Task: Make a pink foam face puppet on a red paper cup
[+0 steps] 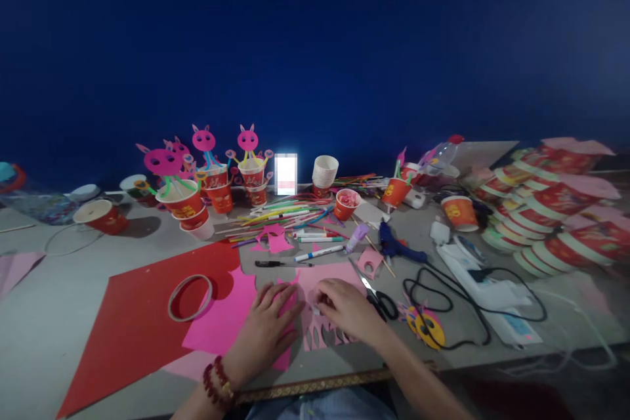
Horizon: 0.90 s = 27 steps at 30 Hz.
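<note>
My left hand, with beads round its wrist, lies flat with fingers stretched over the hot-pink paper. To its right my right hand has curled, pinched fingers low over a light-pink sheet with several leaf-shaped holes along its near edge. A small pale bit shows at those fingertips; I cannot tell what it is. Black-handled scissors lie just right of my right hand. Beyond both hands rests a black pen. A roll of tape sits on red card.
Paper cups with pink animal faces stand at the back left. Pipe cleaners and markers spread across the middle. A blue glue gun, a black cord, a power strip and stacked cups occupy the right.
</note>
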Motion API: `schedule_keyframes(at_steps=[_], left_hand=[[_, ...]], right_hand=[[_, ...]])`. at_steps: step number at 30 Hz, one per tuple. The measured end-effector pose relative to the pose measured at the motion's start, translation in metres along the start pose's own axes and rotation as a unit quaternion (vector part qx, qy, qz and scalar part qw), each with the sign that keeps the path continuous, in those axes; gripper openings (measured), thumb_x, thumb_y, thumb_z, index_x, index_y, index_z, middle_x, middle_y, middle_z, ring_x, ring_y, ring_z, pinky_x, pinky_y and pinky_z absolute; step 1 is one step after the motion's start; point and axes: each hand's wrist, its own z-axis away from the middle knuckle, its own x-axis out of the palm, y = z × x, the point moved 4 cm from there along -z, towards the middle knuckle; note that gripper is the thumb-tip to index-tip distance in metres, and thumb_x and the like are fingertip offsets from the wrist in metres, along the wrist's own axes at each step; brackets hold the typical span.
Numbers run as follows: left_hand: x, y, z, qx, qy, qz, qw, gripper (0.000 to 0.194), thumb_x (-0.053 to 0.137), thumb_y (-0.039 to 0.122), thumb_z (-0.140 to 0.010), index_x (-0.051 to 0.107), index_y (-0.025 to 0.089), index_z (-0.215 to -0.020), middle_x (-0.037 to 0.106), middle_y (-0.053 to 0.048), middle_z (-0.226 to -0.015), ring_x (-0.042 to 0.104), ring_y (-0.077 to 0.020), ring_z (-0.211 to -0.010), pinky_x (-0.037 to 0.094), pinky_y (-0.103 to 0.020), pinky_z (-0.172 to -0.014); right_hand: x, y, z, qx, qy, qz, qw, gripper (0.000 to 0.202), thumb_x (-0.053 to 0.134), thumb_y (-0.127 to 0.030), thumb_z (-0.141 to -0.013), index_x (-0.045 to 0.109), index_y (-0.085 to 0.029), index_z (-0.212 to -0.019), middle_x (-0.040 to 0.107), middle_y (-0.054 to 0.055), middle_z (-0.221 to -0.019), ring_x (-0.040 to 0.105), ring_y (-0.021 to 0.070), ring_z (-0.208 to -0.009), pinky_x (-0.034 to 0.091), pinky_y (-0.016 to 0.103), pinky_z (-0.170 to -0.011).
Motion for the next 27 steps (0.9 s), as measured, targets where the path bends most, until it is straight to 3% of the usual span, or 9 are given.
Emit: schedule_keyframes(at_steps=[3, 7, 9, 11, 15, 20, 27], left_hand=[[0.002, 0.0, 0.0, -0.002, -0.002, 0.006, 1.0, 0.047, 0.062, 0.026, -0.089, 0.051, 0.029, -0.134, 0.049, -0.007, -0.147, 0.041, -0.0312, -0.133, 0.03, -0.056, -0.112], [0.001, 0.0, 0.0, -0.004, -0.005, 0.01, 1.0, 0.047, 0.06, 0.024, -0.089, 0.05, 0.029, -0.135, 0.049, -0.007, -0.146, 0.041, -0.0304, -0.133, 0.029, -0.056, -0.113], [0.0, 0.0, 0.0, -0.006, -0.002, 0.009, 1.0, 0.045, 0.059, 0.025, -0.09, 0.051, 0.029, -0.134, 0.049, -0.007, -0.146, 0.041, -0.0304, -0.133, 0.03, -0.056, -0.112], [0.0, 0.0, 0.0, -0.003, 0.004, 0.006, 1.0, 0.043, 0.06, 0.027, -0.09, 0.052, 0.029, -0.133, 0.05, -0.007, -0.145, 0.042, -0.0306, -0.132, 0.032, -0.055, -0.111], [-0.001, 0.001, 0.001, 0.005, 0.015, 0.003, 1.0, 0.044, 0.061, 0.029, -0.09, 0.052, 0.03, -0.133, 0.05, -0.006, -0.145, 0.043, -0.0307, -0.131, 0.033, -0.055, -0.11], [-0.004, 0.002, 0.001, 0.005, 0.023, 0.01, 1.0, 0.046, 0.063, 0.025, -0.087, 0.053, 0.028, -0.132, 0.051, -0.007, -0.145, 0.043, -0.0307, -0.13, 0.033, -0.055, -0.11], [-0.002, 0.0, 0.0, 0.006, 0.018, 0.02, 1.0, 0.049, 0.063, 0.025, -0.086, 0.052, 0.027, -0.134, 0.05, -0.008, -0.145, 0.042, -0.0314, -0.132, 0.032, -0.056, -0.111]], right_hand=[[-0.057, -0.004, 0.002, -0.022, 0.113, -0.022, 0.993, 0.01, 0.054, -0.016, -0.088, 0.061, -0.022, -0.085, 0.069, 0.002, -0.084, 0.063, 0.0178, -0.076, 0.046, 0.026, -0.07], [-0.154, 0.021, -0.023, -0.013, 0.339, 0.058, 0.939, 0.011, 0.052, -0.029, -0.094, 0.061, -0.022, -0.091, 0.069, 0.005, -0.086, 0.063, 0.0198, -0.078, 0.048, 0.03, -0.075], [-0.178, 0.047, -0.053, 0.037, 0.326, 0.118, 0.937, 0.014, 0.049, -0.027, -0.095, 0.061, -0.02, -0.096, 0.07, 0.006, -0.093, 0.064, 0.0189, -0.081, 0.048, 0.028, -0.074], [-0.185, 0.071, -0.082, 0.053, 0.297, 0.138, 0.943, 0.01, 0.055, -0.022, -0.091, 0.065, -0.019, -0.09, 0.072, 0.006, -0.087, 0.065, 0.0191, -0.078, 0.046, 0.027, -0.068], [-0.173, 0.1, -0.114, 0.053, 0.239, 0.165, 0.955, 0.006, 0.066, -0.023, -0.084, 0.07, -0.02, -0.08, 0.073, 0.003, -0.075, 0.065, 0.0182, -0.071, 0.04, 0.024, -0.059], [-0.169, 0.109, -0.114, 0.051, 0.239, 0.178, 0.953, 0.014, 0.062, -0.021, -0.086, 0.073, -0.02, -0.094, 0.075, 0.006, -0.088, 0.066, 0.0198, -0.078, 0.04, 0.026, -0.062], [-0.176, 0.099, -0.107, 0.047, 0.262, 0.146, 0.953, 0.014, 0.059, -0.018, -0.086, 0.072, -0.019, -0.088, 0.075, 0.005, -0.082, 0.066, 0.0198, -0.075, 0.044, 0.027, -0.066]])
